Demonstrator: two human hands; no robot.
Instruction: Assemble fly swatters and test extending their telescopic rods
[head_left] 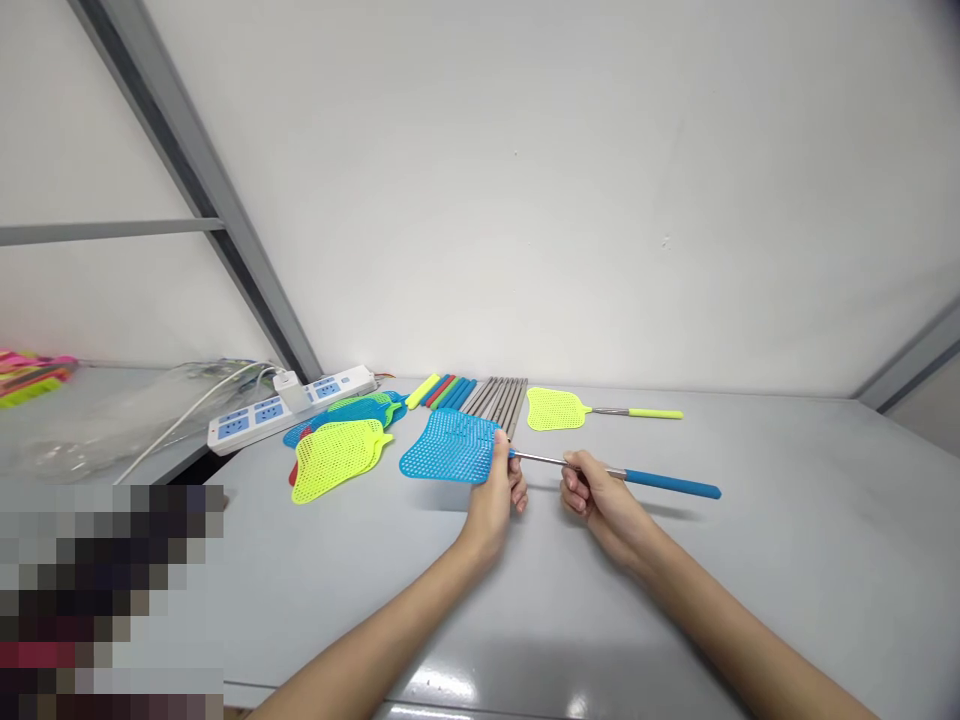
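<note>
A blue fly swatter (450, 447) is held level above the table between my two hands. My left hand (498, 483) grips the base of its perforated head, thumb on top. Round the thin metal rod, my right hand (591, 490) is closed, just left of the blue handle sleeve (671, 484). Behind lies a yellow-green fly swatter (556, 409) with rod and handle attached. Left of my hands, loose yellow-green swatter heads (337, 458) overlap blue ones (300, 432), with a bit of red showing beneath. Several metal rods (499, 397) lie side by side near the wall.
Coloured handle sleeves (442, 391) lie beside the rods. A white power strip (255, 415) with a plugged-in charger (289, 390) and cable sits at the left edge. Beyond it are clear plastic bags (142, 420). A white wall (562, 200) closes off the grey table (787, 560) behind.
</note>
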